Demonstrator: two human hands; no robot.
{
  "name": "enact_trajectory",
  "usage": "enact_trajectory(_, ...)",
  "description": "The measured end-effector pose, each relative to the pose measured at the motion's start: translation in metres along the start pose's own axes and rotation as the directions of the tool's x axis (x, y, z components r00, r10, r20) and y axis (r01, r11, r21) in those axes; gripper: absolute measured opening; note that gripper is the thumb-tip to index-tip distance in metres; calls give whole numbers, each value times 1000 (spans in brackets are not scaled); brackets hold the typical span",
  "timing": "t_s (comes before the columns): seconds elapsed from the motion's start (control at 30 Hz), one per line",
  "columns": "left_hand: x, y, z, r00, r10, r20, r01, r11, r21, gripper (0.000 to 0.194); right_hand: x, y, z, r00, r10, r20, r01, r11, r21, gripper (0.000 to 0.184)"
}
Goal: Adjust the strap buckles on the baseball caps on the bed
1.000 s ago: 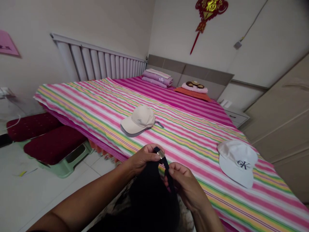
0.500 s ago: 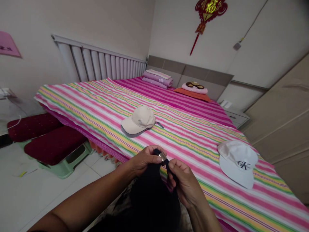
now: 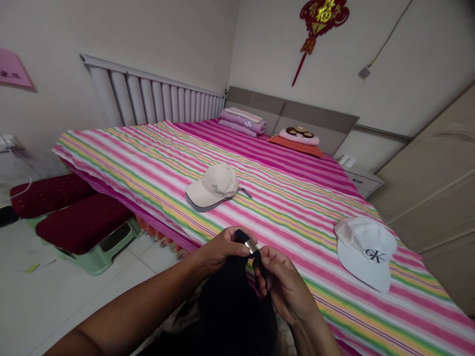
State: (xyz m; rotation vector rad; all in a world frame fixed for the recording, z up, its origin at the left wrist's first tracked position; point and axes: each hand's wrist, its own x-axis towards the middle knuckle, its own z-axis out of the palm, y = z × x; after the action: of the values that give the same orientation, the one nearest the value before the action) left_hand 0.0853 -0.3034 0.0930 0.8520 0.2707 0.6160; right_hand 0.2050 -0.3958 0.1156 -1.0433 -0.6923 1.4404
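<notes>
Black fabric cap with dark strap and silver-coloured metal buckle. Extends downward from the left hand, lower than the right hand and to its left; rounded in outline, with surface detail lost in darkness. Strap narrow and flat, gripped in the left hand at the upper part and pinched by the right hand just below the buckle, sloping down from left hand to right. Buckle plain and shiny, around the strap, between both hands, at the left thumb's tip. Open gap between strap and cap body, just beside the right fingertips.
</notes>
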Motion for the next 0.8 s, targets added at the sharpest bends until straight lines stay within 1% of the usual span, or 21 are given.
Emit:
enact_trajectory(0.07, 0, 0, 0, 1000, 11, 10, -11, 1000, 25, 31, 0, -1, 1, 1000, -4, -11, 4, 1000, 8, 20)
enact_trajectory(0.2, 1, -1, -1, 997, 5, 82, -11, 997, 73, 28, 1, 0, 2, 999, -21, -34, 21, 1000, 6, 23)
enact_trajectory(0.33, 0, -1, -4, 997, 18, 82, -25, 996, 82, 27, 1, 2, 2, 999, -11, -51, 10, 1000, -19, 23)
enact_trajectory(0.47, -1, 1, -4, 994, 25, 107, -32, 997, 66, 30, 0, 2, 2, 998, -9, -63, 7, 1000, -22, 23)
enact_trajectory(0.53, -2, 3, -3, 996, 9, 89, -15, 998, 63, 33, 0, 1, 2, 998, -12, -64, 10, 1000, -25, 24)
enact_trajectory(0.67, -4, 3, 0, 999, 20, -27, -16, 989, 148, 26, 0, 1, -1, 998, -6, -57, 3, 999, -41, 24)
enact_trajectory(0.73, -4, 3, -1, 997, 31, -68, -19, 984, 179, 24, -1, 1, -5, 1000, 27, -6, -27, 998, -63, 24)
enact_trajectory(0.8, -5, 3, -2, 996, 37, -81, -21, 982, 187, 21, -2, 2, -8, 997, 52, 60, -46, 994, -98, 26)
